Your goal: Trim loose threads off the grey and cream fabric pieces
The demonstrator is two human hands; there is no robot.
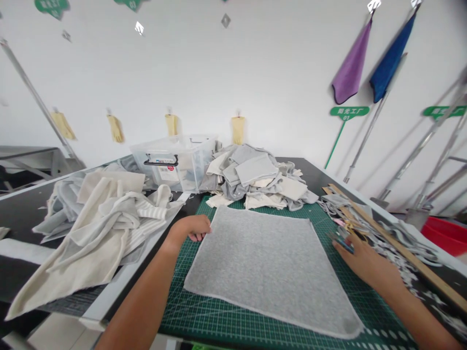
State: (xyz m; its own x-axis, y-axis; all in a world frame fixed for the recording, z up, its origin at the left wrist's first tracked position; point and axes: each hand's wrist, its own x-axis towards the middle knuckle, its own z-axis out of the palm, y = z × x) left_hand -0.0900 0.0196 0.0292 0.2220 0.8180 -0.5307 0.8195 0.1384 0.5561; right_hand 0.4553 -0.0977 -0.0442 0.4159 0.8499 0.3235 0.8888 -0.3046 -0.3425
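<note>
A grey square cloth lies spread flat on the green gridded cutting mat. My left hand is at the cloth's upper left edge, fingers curled and pinching that edge. To the right of the cloth, my right hand is closed around a small tool with a blue handle, held above the mat. The tool's tip is too blurred to make out. Beside that hand lie yellow-handled scissors, partly hidden.
A heap of grey and cream cloths stands behind the mat, beside a clear plastic box. More fabric is piled at left. Along the right edge run a wooden strip and fabric scraps. A red basin is beyond.
</note>
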